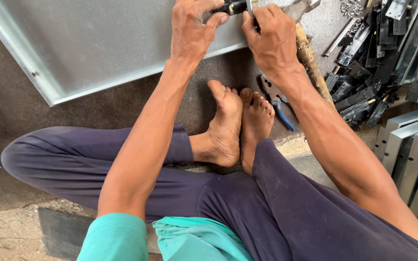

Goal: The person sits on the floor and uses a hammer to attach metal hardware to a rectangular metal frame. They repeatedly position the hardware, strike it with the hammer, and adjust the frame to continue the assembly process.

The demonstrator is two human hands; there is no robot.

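Here the large flat sheet of grey galvanised metal with a folded rim (97, 43) lies on the dark floor, and both hands work at its near edge. The left hand (192, 26) is clamped on a small black metal fitting (232, 7) resting on that edge; the right hand (269, 36), just beside it, pinches a thin silvery blade-like piece (249, 7). Right of the sheet lie a wooden-handled hammer (308, 53), blue-handled pliers (279, 104) and a heap of dark metal brackets (364, 72).

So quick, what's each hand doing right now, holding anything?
Left hand: closed on a dark metal part at the metal sheet's edge.
Right hand: closed, pinching a thin metal tool.
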